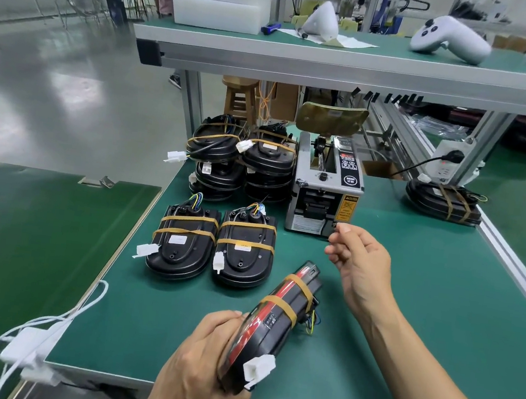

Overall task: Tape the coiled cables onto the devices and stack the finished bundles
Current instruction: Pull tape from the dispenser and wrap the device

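Black oval device with a red stripe, two tan tape bands and a white plug (273, 325) sits tilted on edge in the left hand (200, 363), fingers curled round its near end. The right hand (362, 269), fingers loosely bent, holds nothing visible beside the grey tape dispenser (325, 186). Two taped bundles (184, 243) lie flat ahead; two stacks (243, 161) stand behind; one bundle (442, 200) rests far right. Bare green mat (422, 316) spreads rightward.

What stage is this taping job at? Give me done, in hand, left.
Done: two stacks of taped bundles at the back, two taped bundles lying singly in front.
In hand: left hand grips a device already wearing two tape bands; right hand is by the tape dispenser, empty.
Left: stacking this one.
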Demonstrator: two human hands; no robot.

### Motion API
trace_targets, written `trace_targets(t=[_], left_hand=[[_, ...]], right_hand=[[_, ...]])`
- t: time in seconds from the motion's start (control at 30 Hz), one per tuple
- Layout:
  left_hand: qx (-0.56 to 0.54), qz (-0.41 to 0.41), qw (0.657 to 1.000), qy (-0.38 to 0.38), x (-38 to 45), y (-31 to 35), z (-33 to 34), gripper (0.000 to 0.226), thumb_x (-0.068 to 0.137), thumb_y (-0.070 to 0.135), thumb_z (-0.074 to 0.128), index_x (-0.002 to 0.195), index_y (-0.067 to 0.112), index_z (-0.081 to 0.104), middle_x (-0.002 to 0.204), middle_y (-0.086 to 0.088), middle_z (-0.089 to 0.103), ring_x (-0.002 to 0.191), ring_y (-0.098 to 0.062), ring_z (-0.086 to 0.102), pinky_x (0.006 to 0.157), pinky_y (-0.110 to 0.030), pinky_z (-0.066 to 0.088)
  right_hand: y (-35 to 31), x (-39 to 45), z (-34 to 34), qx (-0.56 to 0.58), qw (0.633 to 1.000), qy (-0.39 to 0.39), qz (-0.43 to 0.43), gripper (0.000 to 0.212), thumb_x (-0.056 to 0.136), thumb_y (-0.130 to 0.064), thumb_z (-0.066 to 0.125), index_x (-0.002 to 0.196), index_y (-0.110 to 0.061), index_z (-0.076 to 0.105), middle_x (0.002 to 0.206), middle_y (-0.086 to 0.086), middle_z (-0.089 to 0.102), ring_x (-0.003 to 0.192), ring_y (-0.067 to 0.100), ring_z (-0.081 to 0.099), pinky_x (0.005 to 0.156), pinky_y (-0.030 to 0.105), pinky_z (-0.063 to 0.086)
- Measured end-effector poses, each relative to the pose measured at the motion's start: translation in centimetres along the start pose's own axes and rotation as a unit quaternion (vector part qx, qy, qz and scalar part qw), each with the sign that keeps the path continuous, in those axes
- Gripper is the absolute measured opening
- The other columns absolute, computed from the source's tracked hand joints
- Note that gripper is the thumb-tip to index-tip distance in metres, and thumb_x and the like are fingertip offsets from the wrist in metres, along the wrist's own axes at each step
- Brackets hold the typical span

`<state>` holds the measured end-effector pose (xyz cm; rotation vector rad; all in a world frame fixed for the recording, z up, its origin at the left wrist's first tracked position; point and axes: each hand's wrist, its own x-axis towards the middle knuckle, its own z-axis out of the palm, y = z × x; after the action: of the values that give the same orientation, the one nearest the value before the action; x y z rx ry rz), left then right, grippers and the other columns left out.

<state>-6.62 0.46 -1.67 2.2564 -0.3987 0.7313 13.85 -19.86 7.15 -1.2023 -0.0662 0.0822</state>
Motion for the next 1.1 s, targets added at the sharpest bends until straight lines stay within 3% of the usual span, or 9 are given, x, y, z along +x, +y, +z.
trace_targets(t=[0.1, 0.23, 0.33, 0.47, 0.6, 0.87, 1.0, 1.1], left_hand=[[0.010, 0.012, 1.000, 0.009, 0.0, -0.1, 0.2, 0.074, 0.067, 0.015, 0.088, 0.135, 0.001, 0.061, 0.145, 0.008, 0.057, 0.125, -0.023, 0.068, 0.100, -0.025, 0.056], [0.009, 0.012, 1.000, 0.013, -0.1, -0.3, 0.3, 0.074, 0.070, 0.016, 0.087, 0.137, 0.002, 0.060, 0.146, 0.010, 0.057, 0.127, -0.024, 0.067, 0.101, -0.026, 0.055], [0.017, 0.013, 1.000, 0.021, -0.2, -0.4, 0.5, 0.071, 0.070, 0.015, 0.087, 0.135, 0.001, 0.062, 0.143, 0.007, 0.059, 0.126, -0.024, 0.068, 0.100, -0.026, 0.056], [0.009, 0.003, 1.000, 0.023, -0.4, -0.7, 0.7, 0.075, 0.070, 0.017, 0.087, 0.139, 0.006, 0.060, 0.144, 0.008, 0.059, 0.127, -0.023, 0.068, 0.099, -0.024, 0.056], [0.004, -0.003, 1.000, 0.024, -0.5, -0.8, 0.8, 0.075, 0.070, 0.018, 0.088, 0.139, 0.009, 0.061, 0.145, 0.009, 0.059, 0.126, -0.022, 0.068, 0.099, -0.021, 0.055], [0.011, -0.003, 1.000, 0.020, -0.5, -0.7, 0.7, 0.075, 0.071, 0.019, 0.087, 0.140, 0.007, 0.060, 0.146, 0.008, 0.059, 0.128, -0.024, 0.067, 0.099, -0.023, 0.056], [0.007, -0.005, 1.000, 0.018, -0.2, -0.5, 0.6, 0.079, 0.070, 0.020, 0.088, 0.142, 0.010, 0.057, 0.149, 0.013, 0.055, 0.128, -0.021, 0.067, 0.101, -0.020, 0.054], [0.004, -0.005, 1.000, 0.011, 0.0, -0.1, 0.3, 0.081, 0.066, 0.018, 0.088, 0.141, 0.010, 0.058, 0.150, 0.017, 0.053, 0.127, -0.019, 0.067, 0.099, -0.019, 0.054]], right_hand=[[-0.9, -0.7, 0.1, 0.039, 0.999, -0.030, -0.004, 0.027, 0.099, -0.012, 0.066, 0.077, -0.022, 0.078, 0.072, 0.001, 0.068, 0.059, 0.011, 0.060, 0.063, 0.022, 0.055], [-1.3, -1.3, -0.1, 0.060, 0.996, -0.065, -0.004, 0.017, 0.091, -0.017, 0.072, 0.075, -0.022, 0.076, 0.070, 0.002, 0.064, 0.060, 0.012, 0.058, 0.061, 0.022, 0.054], [-0.8, -0.3, -1.9, -0.069, 0.998, -0.007, -0.011, 0.018, 0.093, -0.021, 0.074, 0.075, -0.020, 0.075, 0.067, 0.000, 0.065, 0.060, 0.012, 0.060, 0.065, 0.024, 0.053], [0.7, 2.8, -5.3, -0.338, 0.935, 0.102, -0.009, 0.027, 0.095, -0.023, 0.071, 0.070, -0.014, 0.069, 0.065, -0.002, 0.069, 0.068, 0.021, 0.062, 0.064, 0.028, 0.048], [1.9, 5.0, -6.8, -0.466, 0.881, 0.080, -0.022, 0.019, 0.096, -0.023, 0.067, 0.077, -0.019, 0.071, 0.073, 0.000, 0.071, 0.076, 0.026, 0.065, 0.072, 0.032, 0.049], [2.7, 7.7, -5.8, -0.600, 0.795, 0.086, 0.014, 0.007, 0.093, -0.025, 0.066, 0.088, -0.021, 0.070, 0.095, 0.006, 0.073, 0.098, 0.037, 0.064, 0.080, 0.037, 0.049], [1.9, 8.8, -5.8, -0.586, 0.805, 0.075, 0.052, 0.007, 0.089, -0.021, 0.073, 0.083, -0.022, 0.069, 0.096, 0.003, 0.072, 0.098, 0.032, 0.064, 0.084, 0.037, 0.053], [1.7, 8.8, -6.5, -0.587, 0.808, 0.043, 0.034, 0.013, 0.094, -0.026, 0.071, 0.081, -0.022, 0.073, 0.093, 0.003, 0.074, 0.097, 0.031, 0.064, 0.085, 0.037, 0.054]])
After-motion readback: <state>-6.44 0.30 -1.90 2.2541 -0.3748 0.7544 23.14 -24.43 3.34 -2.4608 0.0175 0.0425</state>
